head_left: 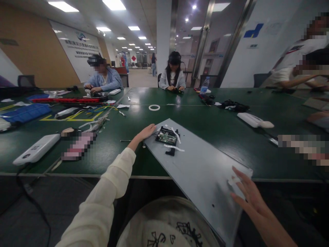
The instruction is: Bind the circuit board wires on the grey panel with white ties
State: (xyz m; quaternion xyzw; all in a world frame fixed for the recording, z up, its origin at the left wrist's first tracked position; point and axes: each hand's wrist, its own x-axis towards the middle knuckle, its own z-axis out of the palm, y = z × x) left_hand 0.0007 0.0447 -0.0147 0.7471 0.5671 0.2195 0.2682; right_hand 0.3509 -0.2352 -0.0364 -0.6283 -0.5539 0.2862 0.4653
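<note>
A large flat grey panel (203, 168) lies slantwise, its far part on the green table and its near end jutting over the table edge. My left hand (145, 133) is closed on its far left corner. Over the near right end, my right hand (248, 193) has its fingers apart, beside or touching a small whitish tape piece (233, 180); contact is unclear. On the panel's far part sits a green circuit board (167, 137) in a black bracket. White tape strips (174, 148) lie across the bracket.
A white tape roll (154, 107) lies beyond the panel. White power banks (37, 149) with cables sit at both sides. Leftward are a blue tray (28, 112) and loose wires. Two people sit across the table; others are at the right. A water bottle (205, 85) stands at the far side.
</note>
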